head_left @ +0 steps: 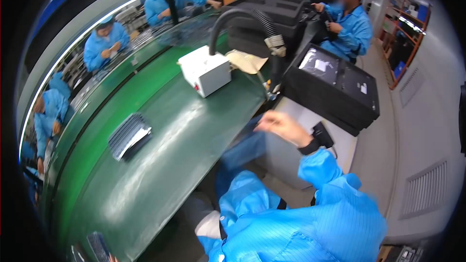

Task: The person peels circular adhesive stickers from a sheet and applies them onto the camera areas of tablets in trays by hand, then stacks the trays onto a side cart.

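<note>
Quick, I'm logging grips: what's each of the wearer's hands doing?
Left hand: not clearly visible; cannot be told.
Right hand: partly curled, blurred; any held item cannot be told.

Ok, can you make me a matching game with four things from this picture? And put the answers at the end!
Things:
1. White box
2. Hose
3. Wristband
4. Dark ridged stack

Clues:
A. Around the wrist of the camera wearer's hand
B. Lies on the green tabletop, left of the white box
C. Has a small red part on its side
D. Curves up and over in an arch

Right pairs: 1-C, 2-D, 3-A, 4-B
</note>
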The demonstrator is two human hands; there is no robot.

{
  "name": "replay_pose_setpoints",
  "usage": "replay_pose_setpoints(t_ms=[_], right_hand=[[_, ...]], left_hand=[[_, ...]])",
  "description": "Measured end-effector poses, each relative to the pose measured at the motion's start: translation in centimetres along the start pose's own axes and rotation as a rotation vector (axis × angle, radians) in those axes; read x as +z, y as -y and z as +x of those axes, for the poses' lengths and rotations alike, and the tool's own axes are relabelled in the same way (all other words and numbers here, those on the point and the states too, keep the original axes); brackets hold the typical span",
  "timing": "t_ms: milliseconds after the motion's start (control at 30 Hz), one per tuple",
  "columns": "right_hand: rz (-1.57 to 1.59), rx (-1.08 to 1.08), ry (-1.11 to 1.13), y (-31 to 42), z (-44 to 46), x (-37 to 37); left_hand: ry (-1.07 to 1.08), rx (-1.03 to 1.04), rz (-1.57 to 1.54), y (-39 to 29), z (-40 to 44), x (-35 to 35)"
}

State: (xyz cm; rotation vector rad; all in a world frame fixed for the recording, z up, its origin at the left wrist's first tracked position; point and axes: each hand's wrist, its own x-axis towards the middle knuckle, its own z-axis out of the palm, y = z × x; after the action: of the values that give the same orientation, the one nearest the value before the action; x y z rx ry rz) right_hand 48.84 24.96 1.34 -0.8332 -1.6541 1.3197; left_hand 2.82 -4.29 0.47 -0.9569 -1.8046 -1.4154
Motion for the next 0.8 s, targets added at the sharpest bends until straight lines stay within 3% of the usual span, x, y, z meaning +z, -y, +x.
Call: replay_pose_setpoints(t_ms=[33, 67, 133, 200, 267, 400, 467, 533, 667, 733, 800], right_hand=[[-0.314, 0.027, -0.201, -0.1, -1.2, -4.6], [-0.624, 0.054, -0.403, 0.6, -2.1, -8.2], [-1.058, -0.085, -0.697, 0.9, -3.7, -13.0], [-1.245, -0.055, -0.812, -0.4, -3.8, -17.3], [-1.309, 0.019, -0.791, -2.8, -3.4, -20.9], [-1.305, -0.003, -0.831, -3.0, -3.1, -20.5], [-1.229, -0.019, -0.808, -2.4, -3.8, -20.0], [-1.172, 0.054, -0.745, -0.7, -5.6, -18.1], [-1.079, 0.027, -0.569, 2.4, -12.1, -14.1], [-0.997, 0.083, -0.466, 4.3, -15.3, -12.4], [-0.969, 0.202, -0.362, 6.5, -17.7, -10.5]], left_hand=[[0.113, -0.176, -0.519, -1.3, 0.4, 3.7], [0.29, 0.041, -0.361, -4.6, 1.5, 5.5], [0.521, 0.054, -0.649, -9.8, 1.0, 10.5], [0.756, 0.127, -0.767, -16.0, 0.5, 13.5], [0.979, 0.246, -0.912, -20.9, -0.6, 15.4], [1.335, 0.266, -1.163, -25.9, -5.4, 19.6], [1.594, 0.103, -1.251, -27.5, -8.1, 21.1], [1.826, -0.197, -1.281, -29.1, -11.0, 22.4], [1.883, -0.898, -1.211, -32.7, -15.4, 25.5], [1.93, -1.107, -1.258, -34.2, -16.8, 27.2], [1.989, -1.185, -1.323, -35.9, -17.2, 27.6]])
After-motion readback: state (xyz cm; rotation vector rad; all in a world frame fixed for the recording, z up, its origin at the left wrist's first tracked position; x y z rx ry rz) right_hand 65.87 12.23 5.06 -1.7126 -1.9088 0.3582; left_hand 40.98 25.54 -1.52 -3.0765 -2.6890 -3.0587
